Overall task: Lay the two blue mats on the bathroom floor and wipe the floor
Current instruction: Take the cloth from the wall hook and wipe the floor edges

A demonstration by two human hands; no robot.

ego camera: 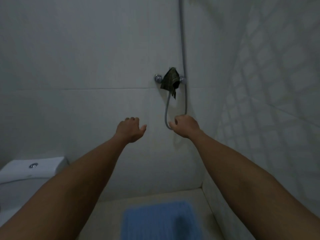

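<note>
One blue mat (159, 220) already lies flat on the pale bathroom floor (110, 213), near the corner where the two tiled walls meet; a second blue mat is not in view, so its placement cannot be confirmed. The wiping step appears not yet begun: both hands are raised toward the wall. A dark checked cloth (170, 80) hangs over the wall tap (158, 78), above the loop of the shower hose (166, 116), and is probably the wiping cloth. The left hand (129, 129) holds nothing, fingers loosely bent and thumb spread outward. The right hand (185, 126) has its fingers curled, just beside the hose loop; contact with the hose cannot be determined. The mat shows a textured, evenly blue surface, with a dark patch toward its right side.
</note>
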